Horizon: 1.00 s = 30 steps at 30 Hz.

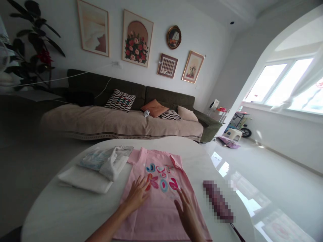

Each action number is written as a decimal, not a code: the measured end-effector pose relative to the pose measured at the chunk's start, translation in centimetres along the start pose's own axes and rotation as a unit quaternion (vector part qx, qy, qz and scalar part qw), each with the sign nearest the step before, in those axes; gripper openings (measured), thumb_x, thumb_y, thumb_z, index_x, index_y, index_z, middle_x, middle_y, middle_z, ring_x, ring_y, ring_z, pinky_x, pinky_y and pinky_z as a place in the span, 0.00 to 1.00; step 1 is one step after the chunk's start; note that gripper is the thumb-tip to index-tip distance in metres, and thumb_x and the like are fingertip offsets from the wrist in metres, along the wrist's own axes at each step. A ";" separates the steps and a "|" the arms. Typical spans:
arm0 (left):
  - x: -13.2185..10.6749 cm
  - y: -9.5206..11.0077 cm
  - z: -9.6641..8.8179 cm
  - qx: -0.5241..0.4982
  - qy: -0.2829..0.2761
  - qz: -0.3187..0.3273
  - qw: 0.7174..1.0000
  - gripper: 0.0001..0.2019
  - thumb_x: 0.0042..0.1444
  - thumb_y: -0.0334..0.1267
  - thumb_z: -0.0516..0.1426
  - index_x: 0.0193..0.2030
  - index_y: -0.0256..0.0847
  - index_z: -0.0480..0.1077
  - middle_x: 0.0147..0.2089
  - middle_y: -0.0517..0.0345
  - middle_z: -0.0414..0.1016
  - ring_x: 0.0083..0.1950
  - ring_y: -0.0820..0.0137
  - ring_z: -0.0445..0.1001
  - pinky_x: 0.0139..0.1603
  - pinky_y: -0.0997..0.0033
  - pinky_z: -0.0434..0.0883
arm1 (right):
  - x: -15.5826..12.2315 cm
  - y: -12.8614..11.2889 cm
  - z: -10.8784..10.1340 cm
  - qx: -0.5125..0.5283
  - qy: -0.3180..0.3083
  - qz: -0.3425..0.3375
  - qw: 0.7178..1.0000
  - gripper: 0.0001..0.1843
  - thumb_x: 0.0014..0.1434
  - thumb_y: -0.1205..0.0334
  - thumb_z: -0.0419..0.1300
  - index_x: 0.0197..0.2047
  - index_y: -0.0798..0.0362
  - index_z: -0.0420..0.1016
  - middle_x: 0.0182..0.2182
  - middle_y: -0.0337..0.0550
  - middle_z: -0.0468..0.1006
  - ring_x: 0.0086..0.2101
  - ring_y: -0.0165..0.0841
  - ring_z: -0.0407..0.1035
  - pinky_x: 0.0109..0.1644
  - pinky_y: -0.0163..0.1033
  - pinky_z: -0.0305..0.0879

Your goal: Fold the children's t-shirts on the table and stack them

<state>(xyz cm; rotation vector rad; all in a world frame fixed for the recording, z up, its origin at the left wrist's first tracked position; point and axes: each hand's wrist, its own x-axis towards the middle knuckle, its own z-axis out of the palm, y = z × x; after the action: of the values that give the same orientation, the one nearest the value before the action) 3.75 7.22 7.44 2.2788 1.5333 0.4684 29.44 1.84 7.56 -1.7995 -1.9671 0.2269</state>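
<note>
The pink short-sleeved fabric T-shirt lay flat on the white round-edged surface, directly before you, its long axis running away from you, neck end farthest. Your bare left hand was over its left half and your bare right hand over its right half, neither clearly nearer; both had fingers spread, gripping nothing, the multicoloured painted design between and ahead of them

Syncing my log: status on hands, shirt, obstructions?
Left hand, right hand: open, over pink shirt, contact unclear. Shirt laid out, print up. Folded clothes to left, not blocking hands.
</note>
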 end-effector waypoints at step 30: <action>0.0 -2.6 3.8 0.069 -0.019 -0.022 0.997 0.28 0.56 0.55 0.45 0.61 0.65 0.37 0.67 0.67 0.37 0.66 0.53 0.39 0.59 0.38 0.41 | 17.0 1.0 8.8 -0.176 -0.046 0.034 0.983 0.30 0.59 0.46 0.39 0.63 0.44 0.46 0.63 0.47 0.45 0.61 0.45 0.38 0.57 0.55 0.43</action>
<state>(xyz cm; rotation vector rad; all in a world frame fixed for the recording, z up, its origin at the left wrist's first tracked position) 3.38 7.79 2.85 2.3351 1.6403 0.3144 25.81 20.21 3.17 -2.1120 -2.1167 -0.0212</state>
